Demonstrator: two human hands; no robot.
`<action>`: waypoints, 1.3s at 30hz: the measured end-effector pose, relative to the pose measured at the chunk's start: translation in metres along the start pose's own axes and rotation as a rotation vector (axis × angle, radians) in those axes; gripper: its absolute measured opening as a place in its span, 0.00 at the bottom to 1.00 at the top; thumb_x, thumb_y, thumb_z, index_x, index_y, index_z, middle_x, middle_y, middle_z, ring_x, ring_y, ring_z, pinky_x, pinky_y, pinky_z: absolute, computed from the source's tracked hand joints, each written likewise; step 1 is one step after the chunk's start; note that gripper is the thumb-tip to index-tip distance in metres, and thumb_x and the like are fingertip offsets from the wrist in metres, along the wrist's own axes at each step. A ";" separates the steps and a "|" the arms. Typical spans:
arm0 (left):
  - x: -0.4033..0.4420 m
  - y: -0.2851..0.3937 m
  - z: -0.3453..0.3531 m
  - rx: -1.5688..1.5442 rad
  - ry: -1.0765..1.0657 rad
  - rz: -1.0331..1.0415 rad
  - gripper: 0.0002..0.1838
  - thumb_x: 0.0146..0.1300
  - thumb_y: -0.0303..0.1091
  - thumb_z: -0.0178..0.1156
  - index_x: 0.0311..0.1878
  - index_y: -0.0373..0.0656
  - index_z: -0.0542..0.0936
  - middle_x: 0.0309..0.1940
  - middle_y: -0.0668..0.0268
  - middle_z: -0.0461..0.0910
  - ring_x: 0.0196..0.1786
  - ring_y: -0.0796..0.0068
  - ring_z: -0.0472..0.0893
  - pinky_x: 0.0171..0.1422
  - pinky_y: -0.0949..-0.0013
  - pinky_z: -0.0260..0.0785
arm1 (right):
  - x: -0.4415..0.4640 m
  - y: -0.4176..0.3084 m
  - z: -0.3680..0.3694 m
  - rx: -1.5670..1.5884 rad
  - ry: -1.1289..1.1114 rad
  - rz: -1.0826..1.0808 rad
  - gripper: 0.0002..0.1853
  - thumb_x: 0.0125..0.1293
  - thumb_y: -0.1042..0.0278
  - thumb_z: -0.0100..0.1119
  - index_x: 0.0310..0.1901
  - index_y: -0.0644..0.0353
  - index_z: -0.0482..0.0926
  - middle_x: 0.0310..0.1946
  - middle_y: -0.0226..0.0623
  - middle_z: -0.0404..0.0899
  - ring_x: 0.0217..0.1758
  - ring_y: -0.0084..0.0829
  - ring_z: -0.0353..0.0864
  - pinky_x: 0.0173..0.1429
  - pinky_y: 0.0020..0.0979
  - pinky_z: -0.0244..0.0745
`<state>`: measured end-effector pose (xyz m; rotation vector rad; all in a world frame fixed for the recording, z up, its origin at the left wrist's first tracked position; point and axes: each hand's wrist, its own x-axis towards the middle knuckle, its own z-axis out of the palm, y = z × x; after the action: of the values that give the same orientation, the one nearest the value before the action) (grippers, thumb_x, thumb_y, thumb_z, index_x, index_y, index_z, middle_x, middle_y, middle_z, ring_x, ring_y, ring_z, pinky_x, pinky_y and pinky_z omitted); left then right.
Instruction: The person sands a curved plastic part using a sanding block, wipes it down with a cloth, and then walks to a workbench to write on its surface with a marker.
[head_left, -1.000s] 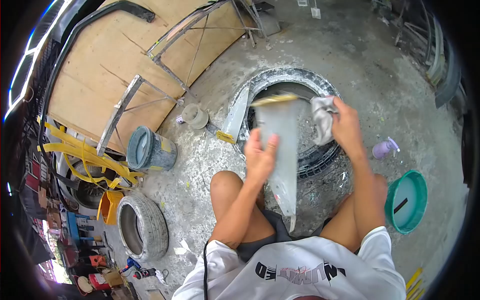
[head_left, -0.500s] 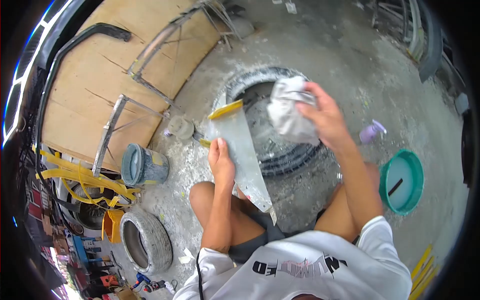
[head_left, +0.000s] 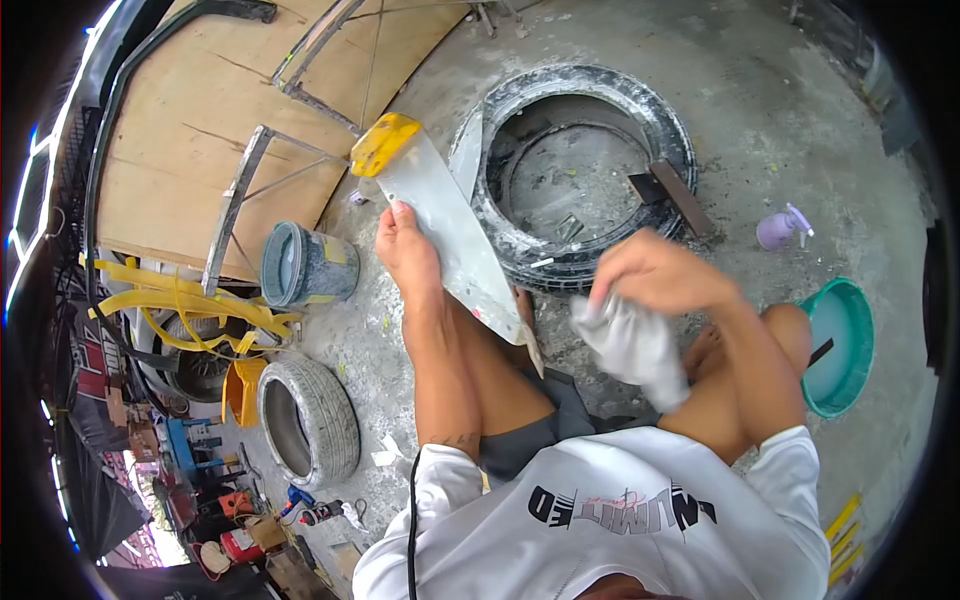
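Observation:
My left hand (head_left: 408, 247) grips the edge of a long grey panel (head_left: 455, 240) with a yellow end piece (head_left: 385, 145). The panel slants from upper left down toward my knees, its narrow tip near my shorts. From my right hand (head_left: 660, 275) hangs a crumpled white cloth (head_left: 632, 345), pinched at its top and slightly blurred. The cloth is apart from the panel, to its right. Past the panel, a dusty tire (head_left: 585, 85) lies flat on the floor, with a dark flat block (head_left: 680, 198) resting on its right rim.
A green basin (head_left: 865, 350) of cloudy liquid stands at right, near a purple spray bottle (head_left: 783, 228). At left are a grey bucket (head_left: 310, 265), an upright tire (head_left: 330, 420), yellow strips (head_left: 190, 312) and a metal stand (head_left: 235, 210) by a wooden board (head_left: 190, 130).
My right hand has brought the cloth down and toward my body. The panel has shifted up and left, with its yellow end turned more toward me. My view has moved, showing more of the flat tire.

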<state>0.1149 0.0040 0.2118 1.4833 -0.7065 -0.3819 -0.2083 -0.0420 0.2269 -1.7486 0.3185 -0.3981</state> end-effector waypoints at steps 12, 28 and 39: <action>-0.001 -0.002 -0.012 -0.181 0.004 -0.498 0.18 0.78 0.34 0.48 0.52 0.29 0.82 0.45 0.54 0.86 0.42 0.63 0.87 0.51 0.62 0.79 | -0.010 -0.023 -0.047 0.751 0.634 -0.038 0.17 0.68 0.69 0.42 0.48 0.66 0.81 0.35 0.38 0.84 0.35 0.25 0.84 0.42 0.28 0.80; -0.029 -0.005 0.015 0.012 0.051 -0.002 0.19 0.80 0.44 0.50 0.48 0.35 0.78 0.34 0.62 0.80 0.38 0.70 0.78 0.46 0.63 0.72 | 0.052 0.000 0.075 0.278 -0.286 0.343 0.15 0.64 0.61 0.71 0.46 0.62 0.85 0.29 0.26 0.82 0.28 0.18 0.79 0.31 0.26 0.75; -0.014 0.017 -0.027 0.018 -0.247 -0.247 0.34 0.77 0.56 0.53 0.73 0.37 0.69 0.65 0.53 0.79 0.58 0.63 0.83 0.60 0.63 0.75 | 0.057 -0.004 0.049 0.484 0.062 0.430 0.16 0.65 0.57 0.71 0.37 0.65 0.85 0.29 0.30 0.82 0.30 0.19 0.79 0.34 0.28 0.73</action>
<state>0.1185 0.0344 0.2276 1.5607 -0.7236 -0.7593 -0.1357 -0.0224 0.2268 -1.1573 0.5777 -0.1939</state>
